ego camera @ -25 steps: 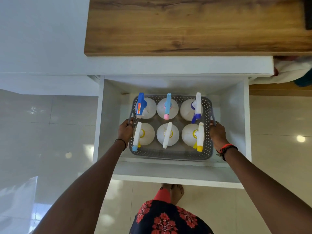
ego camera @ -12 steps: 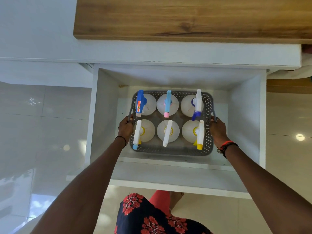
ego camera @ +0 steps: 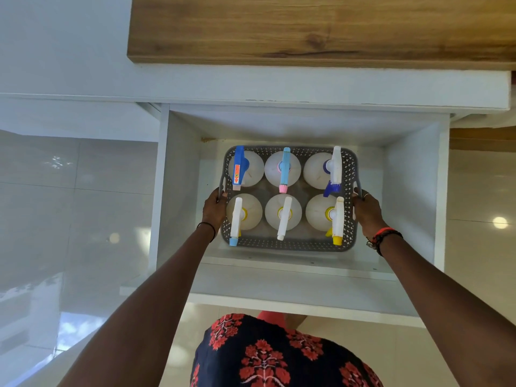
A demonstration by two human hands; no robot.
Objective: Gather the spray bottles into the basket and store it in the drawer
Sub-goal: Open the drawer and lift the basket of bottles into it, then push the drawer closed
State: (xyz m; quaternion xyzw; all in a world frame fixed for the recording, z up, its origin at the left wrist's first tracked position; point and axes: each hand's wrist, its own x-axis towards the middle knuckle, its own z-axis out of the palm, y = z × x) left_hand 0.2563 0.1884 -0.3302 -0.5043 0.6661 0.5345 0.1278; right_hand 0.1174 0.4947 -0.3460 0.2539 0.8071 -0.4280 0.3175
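A grey perforated basket (ego camera: 287, 244) sits low inside the open white drawer (ego camera: 296, 286). Several white spray bottles stand upright in it in two rows, among them one with a blue trigger head (ego camera: 239, 168), one with a light-blue and pink head (ego camera: 284, 170), and one with a yellow nozzle (ego camera: 337, 222). My left hand (ego camera: 214, 208) grips the basket's left handle. My right hand (ego camera: 366, 209) grips the right handle. Whether the basket rests on the drawer floor is hidden.
A wooden countertop (ego camera: 321, 29) overhangs the white cabinet above the drawer. The drawer's side walls (ego camera: 413, 196) stand close to both hands. Glossy floor tiles (ego camera: 72, 219) lie to the left and right. My patterned skirt (ego camera: 265, 356) is just below the drawer front.
The basket has gone down deeper into the drawer with both hands still on its handles. The view has moved closer to the drawer.
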